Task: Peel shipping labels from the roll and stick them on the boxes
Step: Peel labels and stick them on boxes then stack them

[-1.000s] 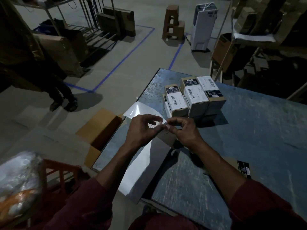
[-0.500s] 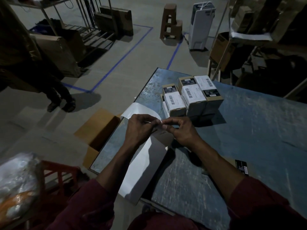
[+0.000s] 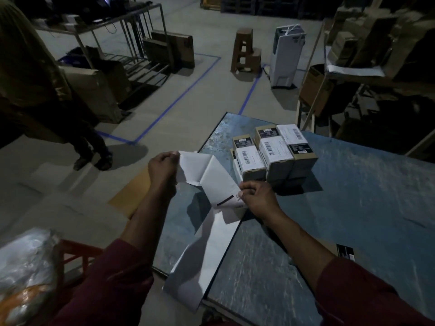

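Note:
My left hand (image 3: 163, 167) pinches the end of the glossy backing strip (image 3: 190, 171), raised over the table's left edge. My right hand (image 3: 257, 198) pinches a corner of a white shipping label (image 3: 220, 184) with a little print near its lower edge. The label stretches between both hands, partly lifted from the strip. The rest of the label strip (image 3: 202, 260) trails down over the table's near edge. Three small tan boxes (image 3: 274, 151) with barcode labels on top stand stacked on the blue metal table (image 3: 353, 196), just beyond my right hand.
An open cardboard carton (image 3: 133, 196) sits on the floor left of the table. A person's legs (image 3: 90, 147) stand at far left. A red crate (image 3: 77, 252) with a plastic-wrapped bundle (image 3: 26, 267) is at lower left. Stools, a white cooler and racks stand behind. A flat box (image 3: 344, 252) lies at my right forearm.
My hands, close together a second ago, have pulled apart. The left went up and left with the backing; the label has come away and now spans between them.

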The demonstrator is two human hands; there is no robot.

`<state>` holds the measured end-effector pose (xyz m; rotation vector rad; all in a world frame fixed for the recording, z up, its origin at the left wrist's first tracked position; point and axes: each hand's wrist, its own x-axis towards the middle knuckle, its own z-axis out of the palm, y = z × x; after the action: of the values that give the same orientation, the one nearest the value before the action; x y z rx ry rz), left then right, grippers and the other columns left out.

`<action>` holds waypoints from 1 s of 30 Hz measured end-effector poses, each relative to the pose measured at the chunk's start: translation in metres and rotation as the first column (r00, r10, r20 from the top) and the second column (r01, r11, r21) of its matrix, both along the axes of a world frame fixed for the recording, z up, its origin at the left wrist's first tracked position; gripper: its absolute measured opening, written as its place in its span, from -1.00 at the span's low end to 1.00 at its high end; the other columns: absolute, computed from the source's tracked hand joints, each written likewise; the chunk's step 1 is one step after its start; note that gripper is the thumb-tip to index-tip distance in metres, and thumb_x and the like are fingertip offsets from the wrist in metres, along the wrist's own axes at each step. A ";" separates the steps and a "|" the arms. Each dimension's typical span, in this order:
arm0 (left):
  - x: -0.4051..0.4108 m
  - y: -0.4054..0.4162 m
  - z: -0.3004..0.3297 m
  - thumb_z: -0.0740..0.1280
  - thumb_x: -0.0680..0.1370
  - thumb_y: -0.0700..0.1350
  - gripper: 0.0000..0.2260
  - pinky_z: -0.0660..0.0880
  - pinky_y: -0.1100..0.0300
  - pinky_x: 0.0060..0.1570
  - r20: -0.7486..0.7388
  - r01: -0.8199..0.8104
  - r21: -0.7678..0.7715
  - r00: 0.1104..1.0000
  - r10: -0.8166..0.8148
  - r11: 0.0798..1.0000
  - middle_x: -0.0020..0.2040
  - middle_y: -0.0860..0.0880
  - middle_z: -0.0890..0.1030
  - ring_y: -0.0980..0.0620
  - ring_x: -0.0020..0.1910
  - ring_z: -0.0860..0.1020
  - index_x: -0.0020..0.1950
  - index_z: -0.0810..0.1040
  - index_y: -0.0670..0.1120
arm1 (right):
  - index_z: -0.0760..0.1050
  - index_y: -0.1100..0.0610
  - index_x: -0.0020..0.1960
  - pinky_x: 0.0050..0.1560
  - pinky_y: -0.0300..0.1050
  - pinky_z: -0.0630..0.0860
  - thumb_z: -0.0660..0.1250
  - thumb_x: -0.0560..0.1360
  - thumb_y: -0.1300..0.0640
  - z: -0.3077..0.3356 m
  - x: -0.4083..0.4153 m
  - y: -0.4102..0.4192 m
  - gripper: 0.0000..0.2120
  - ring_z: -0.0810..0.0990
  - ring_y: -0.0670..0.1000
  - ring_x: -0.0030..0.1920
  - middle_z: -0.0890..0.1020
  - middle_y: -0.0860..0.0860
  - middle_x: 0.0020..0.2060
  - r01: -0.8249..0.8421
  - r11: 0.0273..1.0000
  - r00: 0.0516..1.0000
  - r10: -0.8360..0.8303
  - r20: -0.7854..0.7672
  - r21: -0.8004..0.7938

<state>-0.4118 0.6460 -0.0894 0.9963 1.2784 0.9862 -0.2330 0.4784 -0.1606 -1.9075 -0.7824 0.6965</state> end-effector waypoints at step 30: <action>0.072 -0.143 0.043 0.46 0.54 -0.25 -0.82 0.57 0.11 -0.03 0.077 0.114 0.322 0.986 -0.146 0.940 0.03 0.01 0.70 0.10 0.04 0.65 0.05 0.64 0.02 | 0.55 0.17 0.40 0.31 0.13 0.48 0.53 0.38 0.05 0.042 0.000 -0.083 -0.39 0.53 0.17 0.35 0.57 0.10 0.36 -0.114 0.942 0.648 -0.171 0.742 0.317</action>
<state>-0.3396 0.5029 -0.0461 1.2452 0.9747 1.1450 -0.2334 0.3950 -0.1186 -1.8510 -1.2906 -0.3370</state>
